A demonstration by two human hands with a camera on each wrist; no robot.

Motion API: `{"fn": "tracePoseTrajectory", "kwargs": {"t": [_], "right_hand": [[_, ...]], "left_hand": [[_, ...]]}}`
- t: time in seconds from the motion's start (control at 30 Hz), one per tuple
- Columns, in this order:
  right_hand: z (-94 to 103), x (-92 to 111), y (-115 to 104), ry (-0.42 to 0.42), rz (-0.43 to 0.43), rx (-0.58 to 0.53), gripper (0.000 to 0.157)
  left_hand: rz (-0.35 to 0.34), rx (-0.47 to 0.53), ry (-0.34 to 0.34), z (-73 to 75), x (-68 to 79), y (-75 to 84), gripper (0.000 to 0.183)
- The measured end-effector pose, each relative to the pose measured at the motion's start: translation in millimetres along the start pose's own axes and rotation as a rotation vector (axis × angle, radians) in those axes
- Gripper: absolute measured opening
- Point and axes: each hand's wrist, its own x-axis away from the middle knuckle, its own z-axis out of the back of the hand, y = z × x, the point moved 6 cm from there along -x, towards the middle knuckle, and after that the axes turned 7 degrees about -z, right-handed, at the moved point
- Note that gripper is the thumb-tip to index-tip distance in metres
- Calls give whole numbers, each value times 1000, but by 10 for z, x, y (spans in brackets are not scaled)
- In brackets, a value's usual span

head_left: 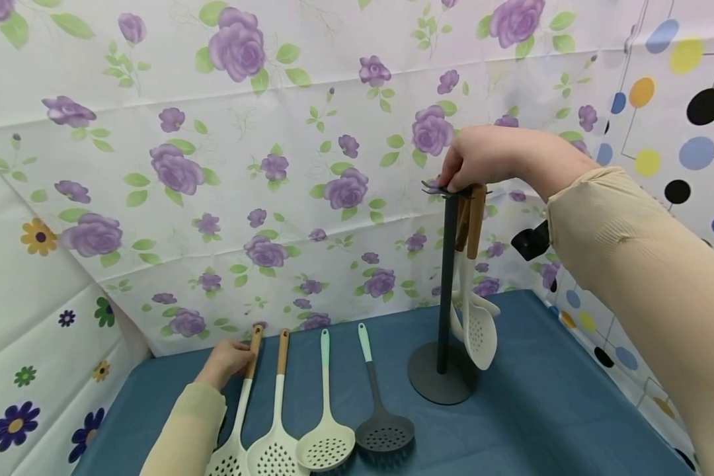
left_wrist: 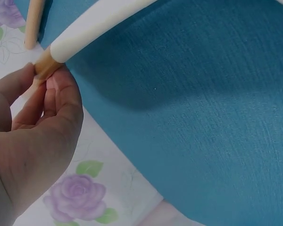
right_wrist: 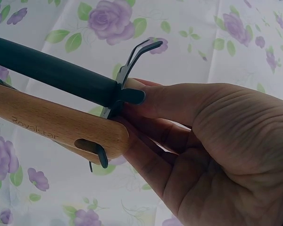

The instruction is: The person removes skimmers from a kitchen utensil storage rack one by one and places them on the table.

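At the table's left, my left hand (head_left: pixel 225 362) pinches the wooden handle of a white skimmer (head_left: pixel 242 410) between thumb and fingers. The left wrist view shows this grip on the wooden handle (left_wrist: pixel 47 65) just below its white shaft. My right hand (head_left: pixel 488 157) holds the top of a dark utensil rack (head_left: pixel 447 291), thumb and fingers gathered at the hooks (right_wrist: pixel 132 95). From the rack hang white utensils with wooden handles, among them a slotted turner (head_left: pixel 480 337). One wooden handle (right_wrist: pixel 61 123) hangs on a hook close beside my right fingers.
Right of the held skimmer lie another wooden-handled white skimmer (head_left: pixel 278 403), a cream skimmer with a mint handle (head_left: pixel 326 410) and a dark grey skimmer (head_left: pixel 385 430). All are on the blue tablecloth (head_left: pixel 547 410). A flowered cloth (head_left: pixel 309 145) hangs behind the table.
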Motion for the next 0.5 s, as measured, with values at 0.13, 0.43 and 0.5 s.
{"fn": "tracePoseTrajectory", "kwargs": {"t": [0.13,0.43,0.5], "right_hand": [[0,-6,0,2,-2,0,25],[-6,-5,-33,4,9,-1,25],[-7,-5,-37,3,10,0,25]], "left_hand": [[7,-26,-21,-15,-5,-6,43],[37,-63,-50,-53,-14,-50,47],[37,-68,-62,-52,-16,-49,47]]}}
